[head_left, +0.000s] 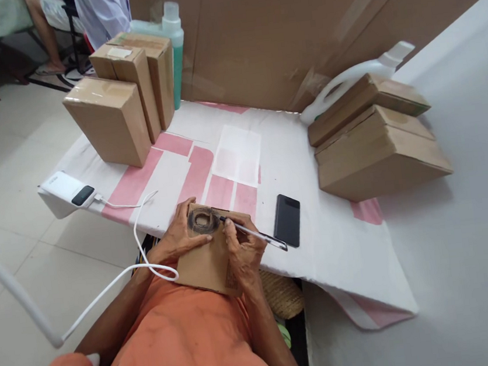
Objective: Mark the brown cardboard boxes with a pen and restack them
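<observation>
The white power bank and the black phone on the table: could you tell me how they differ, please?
The white power bank lies at the table's left edge; the black phone lies near the front, just right of the right hand. A white cable is plugged into the power bank; nothing is plugged into the phone. The power bank looks thicker, the phone thin. Both are flat rectangular devices lying on the white cloth, untouched by either hand.
</observation>
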Demonstrator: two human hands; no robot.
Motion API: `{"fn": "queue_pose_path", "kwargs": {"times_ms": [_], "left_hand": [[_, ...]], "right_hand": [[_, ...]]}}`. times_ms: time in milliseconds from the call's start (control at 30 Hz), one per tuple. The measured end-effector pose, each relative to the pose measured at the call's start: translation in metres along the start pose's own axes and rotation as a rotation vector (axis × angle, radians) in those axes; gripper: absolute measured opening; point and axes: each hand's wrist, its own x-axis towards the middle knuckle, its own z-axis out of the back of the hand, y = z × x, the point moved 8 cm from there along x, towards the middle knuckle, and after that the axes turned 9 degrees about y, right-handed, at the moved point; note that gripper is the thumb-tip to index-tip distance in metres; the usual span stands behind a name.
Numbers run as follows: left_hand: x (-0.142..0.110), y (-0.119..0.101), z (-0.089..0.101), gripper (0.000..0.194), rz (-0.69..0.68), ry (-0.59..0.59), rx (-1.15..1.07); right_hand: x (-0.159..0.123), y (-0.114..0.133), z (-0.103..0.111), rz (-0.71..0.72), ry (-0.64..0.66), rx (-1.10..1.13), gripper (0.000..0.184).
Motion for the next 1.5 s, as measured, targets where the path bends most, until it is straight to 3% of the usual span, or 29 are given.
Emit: {"fn": "queue_pose_path", "kwargs": {"times_ms": [100,267,400,500,600,833,933,1033,1133,1267,1367,1500], "left_hand": [[0.000,-0.001,0.000,0.113,0.014,-0.007,0.001],[-0.002,-0.006,0.001,0.113,0.042,0.012,-0.024],[-0.003,-0.003,0.004,0.112,0.078,0.024,-0.007],[0.000,0.004,0.006,0.112,0.073,0.022,0.011],[0.001,0.008,0.009,0.111,0.053,-0.016,0.034],[-0.001,0.015,0.011,0.113,0.074,-0.096,0.068],[0.000,0.019,0.011,0.117,0.091,-0.085,0.049],[0.001,0.022,0.010,0.119,0.102,-0.066,0.028],[0.001,0.022,0.010,0.119,0.110,-0.065,0.003],[0.001,0.020,0.010,0.119,0.093,-0.072,-0.007],[0.001,0.020,0.010,0.118,0.088,-0.080,-0.007],[0.001,0.022,0.009,0.118,0.091,-0.085,-0.021]], "right_hand": [[-0.008,0.000,0.007,-0.044,-0.008,-0.028,0.022],[-0.003,0.003,-0.008,-0.132,0.197,0.215,0.027],[0.043,-0.006,0.028,-0.145,0.084,0.306,0.029],[0.083,-0.030,0.065,-0.271,0.132,-0.051,0.022],[0.100,-0.056,0.080,-0.422,0.268,-0.538,0.012],[0.080,-0.073,0.044,-0.492,0.373,-0.707,0.010],[0.072,-0.072,0.056,-0.508,0.334,-0.710,0.027],[0.064,-0.076,0.090,-0.567,0.192,-0.735,0.037],[0.053,-0.089,0.123,-0.675,0.059,-0.747,0.055],[0.049,-0.112,0.142,-0.767,-0.005,-0.654,0.079],[0.052,-0.121,0.148,-0.779,-0.044,-0.550,0.078],[0.045,-0.120,0.147,-0.702,-0.080,-0.348,0.052]]}}
